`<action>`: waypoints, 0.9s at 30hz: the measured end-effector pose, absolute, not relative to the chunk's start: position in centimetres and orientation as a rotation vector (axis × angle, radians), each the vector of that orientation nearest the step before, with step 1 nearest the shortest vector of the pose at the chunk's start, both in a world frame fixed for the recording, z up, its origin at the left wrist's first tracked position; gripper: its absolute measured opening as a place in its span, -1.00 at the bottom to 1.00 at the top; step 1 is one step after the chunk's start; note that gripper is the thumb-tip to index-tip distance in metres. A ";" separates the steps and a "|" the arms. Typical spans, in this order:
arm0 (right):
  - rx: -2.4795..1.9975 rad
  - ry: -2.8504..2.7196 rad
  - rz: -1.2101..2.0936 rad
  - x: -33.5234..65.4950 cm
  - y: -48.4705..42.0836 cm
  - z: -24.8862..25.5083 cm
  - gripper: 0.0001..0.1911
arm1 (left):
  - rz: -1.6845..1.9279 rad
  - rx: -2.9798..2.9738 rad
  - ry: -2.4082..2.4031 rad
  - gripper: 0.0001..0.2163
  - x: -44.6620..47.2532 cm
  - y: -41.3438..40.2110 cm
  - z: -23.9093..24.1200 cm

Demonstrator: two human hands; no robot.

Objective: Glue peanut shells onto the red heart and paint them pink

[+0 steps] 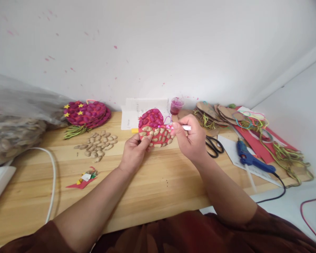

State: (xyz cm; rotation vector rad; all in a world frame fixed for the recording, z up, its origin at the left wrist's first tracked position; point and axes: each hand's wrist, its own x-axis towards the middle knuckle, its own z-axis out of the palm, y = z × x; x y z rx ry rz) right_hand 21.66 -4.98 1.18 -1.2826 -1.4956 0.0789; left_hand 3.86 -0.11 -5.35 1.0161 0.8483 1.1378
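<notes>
My left hand (137,149) grips the lower left edge of a red craft piece (158,142) covered with peanuts, thumb on its front. Its upper peanuts are painted magenta, while the lower ones keep their bare tan shells. Between the thumb and fingers of my right hand (191,138) is a paintbrush (185,128) with a white, pink-stained handle. The brush tip meets the piece around the border between painted and bare peanuts. Behind them, a clear plastic cup (177,105) of magenta paint stands near the wall.
Loose peanuts (101,143) lie left, near finished magenta pieces (86,113) with yellow stars. A big bag of peanuts (13,135) and a white cable (54,175) are farther left. Right are black scissors (215,146), a blue glue gun (254,161), cardboard shapes (213,113) and green cords (287,154).
</notes>
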 end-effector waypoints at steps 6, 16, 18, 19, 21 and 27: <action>-1.276 -1.478 0.074 21.5 -5.1 1.1 -0.82 | 1.131 0.999 0.835 -0.67 4.0 -0.2 -5.2; -1.136 -1.131 0.273 22.8 -3.4 0.8 -0.67 | 1.119 0.896 0.785 -0.64 4.1 0.1 -5.0; -1.106 -1.022 0.324 23.4 -2.7 0.8 -0.60 | 1.128 0.887 0.783 -0.64 4.1 0.2 -5.0; -1.088 -0.966 0.350 23.6 -2.4 0.7 -0.58 | 1.133 0.887 0.781 -0.64 4.2 0.2 -5.0; -1.058 -0.871 0.404 24.1 -2.0 0.7 -0.55 | 1.142 0.890 0.776 -0.64 4.2 0.3 -5.1; -1.137 -0.816 0.414 25.5 -1.2 1.5 -0.55 | 1.160 0.916 0.829 -0.60 4.2 0.5 -5.3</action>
